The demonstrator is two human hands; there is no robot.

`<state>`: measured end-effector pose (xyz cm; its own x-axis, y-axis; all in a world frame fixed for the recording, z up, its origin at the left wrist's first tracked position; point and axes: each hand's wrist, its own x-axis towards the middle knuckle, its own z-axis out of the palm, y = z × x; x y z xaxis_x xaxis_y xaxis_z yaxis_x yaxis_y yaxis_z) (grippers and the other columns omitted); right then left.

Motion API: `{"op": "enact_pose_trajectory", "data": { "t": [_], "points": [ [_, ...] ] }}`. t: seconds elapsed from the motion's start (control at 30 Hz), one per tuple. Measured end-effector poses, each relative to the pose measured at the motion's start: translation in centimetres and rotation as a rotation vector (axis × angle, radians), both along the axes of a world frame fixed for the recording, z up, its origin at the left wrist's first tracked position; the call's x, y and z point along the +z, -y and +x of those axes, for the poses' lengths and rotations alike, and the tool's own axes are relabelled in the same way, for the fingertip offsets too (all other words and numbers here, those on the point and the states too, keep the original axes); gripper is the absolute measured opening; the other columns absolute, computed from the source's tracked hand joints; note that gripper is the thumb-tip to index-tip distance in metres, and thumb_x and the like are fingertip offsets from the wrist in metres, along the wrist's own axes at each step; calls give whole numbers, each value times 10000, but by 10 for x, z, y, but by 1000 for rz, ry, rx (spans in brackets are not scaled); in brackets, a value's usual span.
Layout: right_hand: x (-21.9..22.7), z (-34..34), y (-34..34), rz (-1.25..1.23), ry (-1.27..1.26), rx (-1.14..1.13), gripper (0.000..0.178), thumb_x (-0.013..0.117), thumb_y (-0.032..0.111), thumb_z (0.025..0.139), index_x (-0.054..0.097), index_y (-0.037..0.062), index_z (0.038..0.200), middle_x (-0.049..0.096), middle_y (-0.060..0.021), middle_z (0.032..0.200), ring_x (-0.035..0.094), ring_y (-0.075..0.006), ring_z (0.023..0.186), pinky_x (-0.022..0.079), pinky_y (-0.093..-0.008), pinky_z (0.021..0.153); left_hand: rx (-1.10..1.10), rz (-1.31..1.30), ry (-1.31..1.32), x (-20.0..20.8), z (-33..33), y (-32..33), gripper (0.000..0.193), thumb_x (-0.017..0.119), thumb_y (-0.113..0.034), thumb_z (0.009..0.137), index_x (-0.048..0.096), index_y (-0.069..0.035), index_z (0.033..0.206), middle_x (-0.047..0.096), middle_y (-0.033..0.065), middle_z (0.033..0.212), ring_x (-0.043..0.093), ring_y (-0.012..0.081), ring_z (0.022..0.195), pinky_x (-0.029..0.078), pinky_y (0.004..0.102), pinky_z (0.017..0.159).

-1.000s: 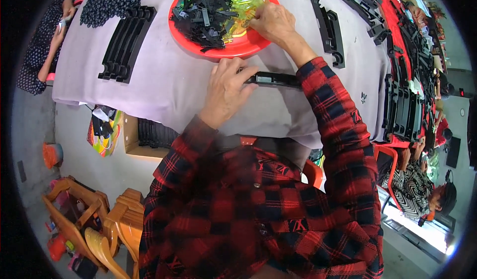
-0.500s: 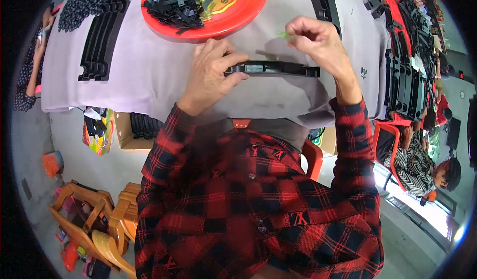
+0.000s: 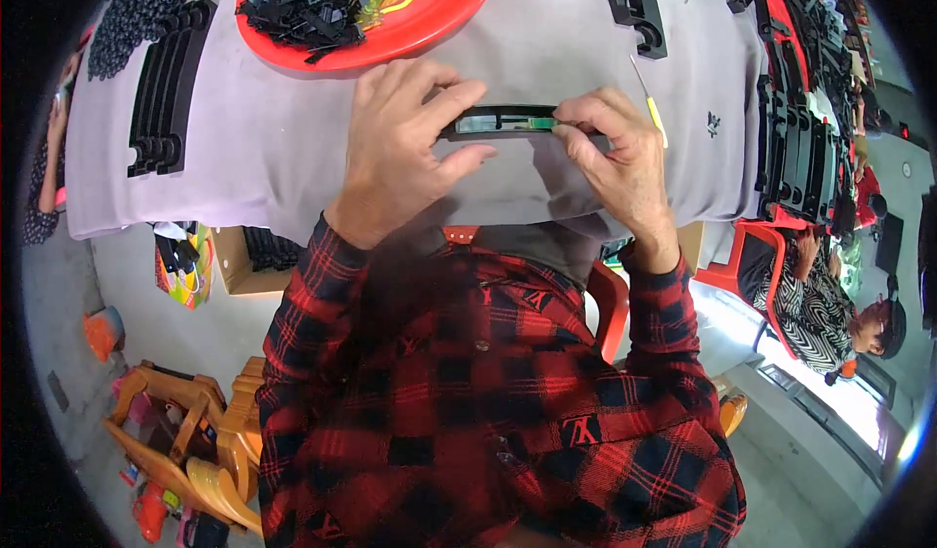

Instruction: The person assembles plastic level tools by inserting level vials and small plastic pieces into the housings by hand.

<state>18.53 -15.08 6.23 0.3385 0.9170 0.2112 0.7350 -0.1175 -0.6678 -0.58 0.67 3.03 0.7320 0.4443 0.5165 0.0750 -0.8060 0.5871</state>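
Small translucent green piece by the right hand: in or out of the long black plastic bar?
In: the green piece lies inside the black bar, between its long edges; whether fully seated, cannot tell.

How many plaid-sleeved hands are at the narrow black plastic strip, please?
2, both in plain view: at the narrow black plastic strip, the left hand toward its left end, the right hand toward its right.

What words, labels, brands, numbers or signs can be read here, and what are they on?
Plaid shirt: repeated letter-like marks, which I won't copy out.
Red plate: a printed mark in its yellowish pattern, too small to read.
Colourful bag: any print is too small to read.
Black strip: no text I can make out.
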Motion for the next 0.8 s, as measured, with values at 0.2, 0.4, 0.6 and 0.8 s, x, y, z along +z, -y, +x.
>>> {"op": "enact_pose_trajectory", "data": {
  "t": [0.2, 0.4, 0.6, 0.8],
  "points": [
    [-4, -9, 1, 9, 43, -127, 143, 713, 60, 808, 691, 42, 949, 617, -94, 809, 597, -285, 795, 484, -382, 725, -63, 56, -23, -3, 21, 4, 452, 838, -224, 673, 692, -75, 1074, 626, 49, 998, 600, 269, 938, 409, 422, 880],
    [-8, -14, 0, 115, 1, -201, 137, 686, -29, 821, 690, 27, 947, 628, -90, 806, 617, -218, 740, 491, -338, 687, -78, 40, -62, -13, 20, 6, 388, 816, -227, 707, 700, -80, 1046, 583, 63, 887, 587, 268, 863, 417, 398, 822],
    [-1, -13, 9, 128, -153, -222, 127, 666, -65, 844, 690, -2, 952, 659, -65, 847, 618, -123, 765, 496, -259, 704, -62, 41, -69, -11, 20, 8, 352, 824, -200, 691, 703, -96, 1004, 579, 48, 860, 593, 258, 851, 427, 391, 805],
    [-3, -9, 15, 255, -223, -294, 107, 664, -79, 860, 679, -21, 950, 673, -42, 883, 607, -111, 797, 494, -249, 733, -43, 63, -47, -11, 22, 9, 340, 834, -175, 671, 694, -99, 972, 576, 44, 839, 598, 257, 836, 439, 402, 809]
  ]
}}
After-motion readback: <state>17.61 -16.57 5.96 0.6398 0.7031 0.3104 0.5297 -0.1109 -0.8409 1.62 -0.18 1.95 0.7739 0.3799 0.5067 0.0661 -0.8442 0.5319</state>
